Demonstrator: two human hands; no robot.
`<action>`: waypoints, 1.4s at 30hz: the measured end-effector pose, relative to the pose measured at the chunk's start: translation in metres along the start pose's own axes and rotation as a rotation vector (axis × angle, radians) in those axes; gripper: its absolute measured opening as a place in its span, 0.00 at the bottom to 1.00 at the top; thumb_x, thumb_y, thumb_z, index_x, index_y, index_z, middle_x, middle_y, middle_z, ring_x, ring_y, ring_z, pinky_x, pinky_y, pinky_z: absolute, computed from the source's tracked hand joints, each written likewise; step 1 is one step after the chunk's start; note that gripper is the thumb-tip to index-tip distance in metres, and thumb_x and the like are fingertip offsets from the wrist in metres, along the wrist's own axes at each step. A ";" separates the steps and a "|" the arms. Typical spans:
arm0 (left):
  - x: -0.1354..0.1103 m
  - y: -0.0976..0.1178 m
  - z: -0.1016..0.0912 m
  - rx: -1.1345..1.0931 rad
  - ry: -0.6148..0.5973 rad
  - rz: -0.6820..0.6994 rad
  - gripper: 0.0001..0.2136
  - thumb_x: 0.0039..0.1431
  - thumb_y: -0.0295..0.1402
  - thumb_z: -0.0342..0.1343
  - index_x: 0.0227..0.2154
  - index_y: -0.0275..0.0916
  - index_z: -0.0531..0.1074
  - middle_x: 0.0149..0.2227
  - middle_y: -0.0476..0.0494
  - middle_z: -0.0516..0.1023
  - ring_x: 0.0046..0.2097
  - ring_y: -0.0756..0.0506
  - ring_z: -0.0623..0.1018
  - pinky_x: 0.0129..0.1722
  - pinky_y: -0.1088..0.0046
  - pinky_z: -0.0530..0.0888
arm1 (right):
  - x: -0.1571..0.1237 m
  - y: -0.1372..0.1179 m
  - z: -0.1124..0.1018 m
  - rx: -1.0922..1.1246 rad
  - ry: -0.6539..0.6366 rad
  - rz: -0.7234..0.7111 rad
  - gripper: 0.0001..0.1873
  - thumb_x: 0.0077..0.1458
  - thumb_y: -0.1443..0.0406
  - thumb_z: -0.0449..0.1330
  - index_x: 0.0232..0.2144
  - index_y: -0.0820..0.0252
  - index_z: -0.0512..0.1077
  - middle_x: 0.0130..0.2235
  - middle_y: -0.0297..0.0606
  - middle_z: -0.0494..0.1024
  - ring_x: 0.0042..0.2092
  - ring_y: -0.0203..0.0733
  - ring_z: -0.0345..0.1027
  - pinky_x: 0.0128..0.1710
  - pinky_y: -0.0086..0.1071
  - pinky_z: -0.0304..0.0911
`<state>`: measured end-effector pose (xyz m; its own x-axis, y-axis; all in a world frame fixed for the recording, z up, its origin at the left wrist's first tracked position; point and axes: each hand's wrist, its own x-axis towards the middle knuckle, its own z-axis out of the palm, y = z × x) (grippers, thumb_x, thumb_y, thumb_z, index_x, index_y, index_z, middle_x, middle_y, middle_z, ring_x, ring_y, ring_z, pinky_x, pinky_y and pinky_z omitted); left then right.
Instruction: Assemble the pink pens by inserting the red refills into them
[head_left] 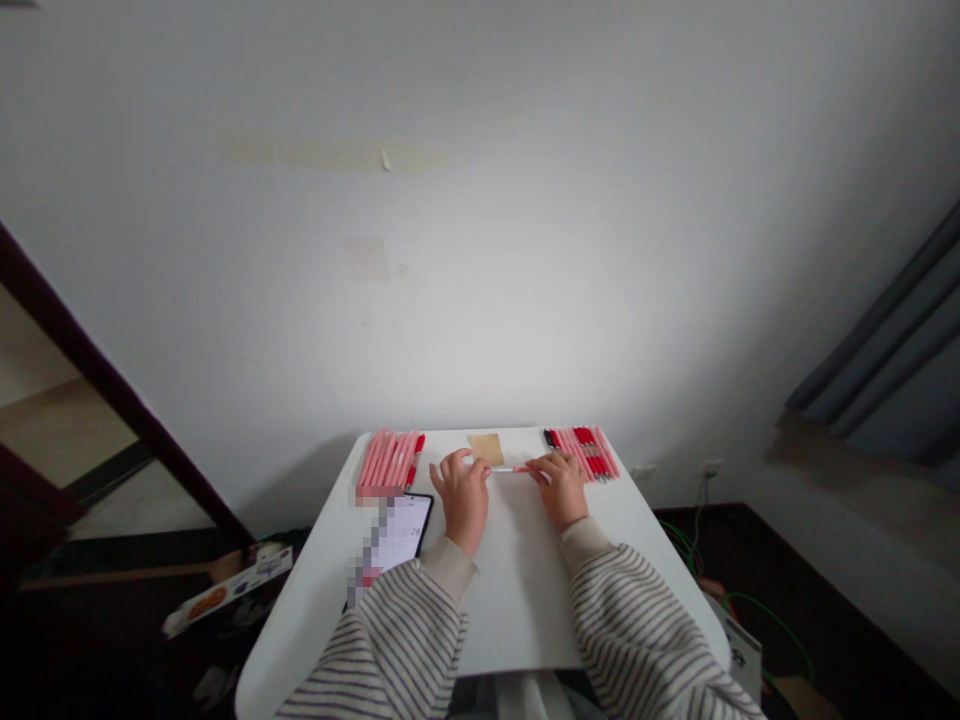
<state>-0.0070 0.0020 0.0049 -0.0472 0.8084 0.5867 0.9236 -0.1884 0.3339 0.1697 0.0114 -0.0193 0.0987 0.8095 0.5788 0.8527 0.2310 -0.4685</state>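
Both my hands pinch a slim pen [511, 470], which lies crosswise low over the white table; its middle looks whitish and its right part pinkish. At its left end are the closed thumb and fingertips of my left hand [463, 502]. My right hand [562, 490] grips the other end, with the fingers partly covering it. Just beyond the pen lies a tan square piece of paper [487, 448]. Close to my right hand, a row of pink, red and black pens [600, 455] is partly hidden by the fingers. More pink and red pens [388, 460] lie at the far left.
A phone [401, 530] with a lit screen, partly blurred out, lies left of my left forearm. The white table [517, 600] stands against a wall. Cables [686, 545] and a box are on the floor at right; assorted items [232, 590] lie at left.
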 end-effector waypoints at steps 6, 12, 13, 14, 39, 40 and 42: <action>-0.001 0.000 0.002 0.021 -0.022 0.038 0.07 0.58 0.34 0.51 0.33 0.47 0.75 0.49 0.45 0.70 0.53 0.41 0.65 0.59 0.44 0.53 | 0.000 -0.001 0.000 -0.011 0.004 -0.039 0.06 0.55 0.63 0.61 0.35 0.49 0.79 0.38 0.35 0.78 0.47 0.45 0.58 0.46 0.38 0.48; 0.000 0.001 0.003 -0.012 -0.058 0.031 0.07 0.58 0.33 0.51 0.32 0.46 0.75 0.49 0.44 0.70 0.53 0.41 0.65 0.59 0.45 0.55 | -0.001 0.001 0.003 0.005 -0.012 -0.064 0.08 0.58 0.60 0.58 0.36 0.48 0.79 0.37 0.37 0.77 0.47 0.46 0.58 0.46 0.39 0.48; 0.000 0.002 0.003 -0.021 -0.060 0.028 0.07 0.58 0.32 0.51 0.32 0.46 0.75 0.49 0.44 0.70 0.53 0.41 0.65 0.59 0.46 0.55 | -0.001 0.001 0.003 0.009 -0.012 -0.064 0.09 0.58 0.60 0.58 0.35 0.48 0.79 0.37 0.37 0.77 0.47 0.46 0.58 0.47 0.39 0.48; 0.000 0.002 0.002 -0.031 -0.062 0.023 0.07 0.58 0.32 0.51 0.32 0.46 0.75 0.49 0.43 0.70 0.53 0.41 0.65 0.59 0.46 0.55 | -0.001 0.001 0.003 0.014 -0.010 -0.064 0.09 0.58 0.60 0.57 0.35 0.48 0.79 0.37 0.37 0.77 0.47 0.46 0.58 0.47 0.39 0.49; 0.001 0.002 -0.004 -0.029 -0.077 -0.107 0.09 0.57 0.34 0.53 0.40 0.44 0.73 0.48 0.42 0.71 0.51 0.41 0.67 0.54 0.52 0.59 | 0.001 0.006 0.003 0.075 0.027 0.027 0.15 0.60 0.57 0.52 0.36 0.52 0.79 0.36 0.39 0.78 0.44 0.47 0.61 0.44 0.38 0.51; 0.001 0.002 -0.004 -0.008 -0.076 -0.109 0.09 0.57 0.34 0.53 0.40 0.44 0.73 0.47 0.41 0.71 0.51 0.41 0.66 0.55 0.51 0.59 | 0.001 0.006 0.003 0.072 0.028 0.029 0.15 0.60 0.57 0.52 0.36 0.52 0.79 0.36 0.40 0.78 0.44 0.47 0.61 0.44 0.38 0.51; 0.001 0.001 -0.003 0.042 -0.069 -0.109 0.09 0.57 0.33 0.52 0.40 0.44 0.73 0.47 0.41 0.70 0.51 0.40 0.66 0.56 0.48 0.57 | 0.001 0.006 0.003 0.067 0.031 0.033 0.16 0.59 0.56 0.52 0.36 0.52 0.79 0.37 0.40 0.78 0.45 0.47 0.61 0.44 0.38 0.51</action>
<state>-0.0073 0.0008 0.0077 -0.1230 0.8593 0.4964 0.9297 -0.0752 0.3605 0.1736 0.0153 -0.0234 0.1426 0.8005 0.5821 0.8128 0.2409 -0.5304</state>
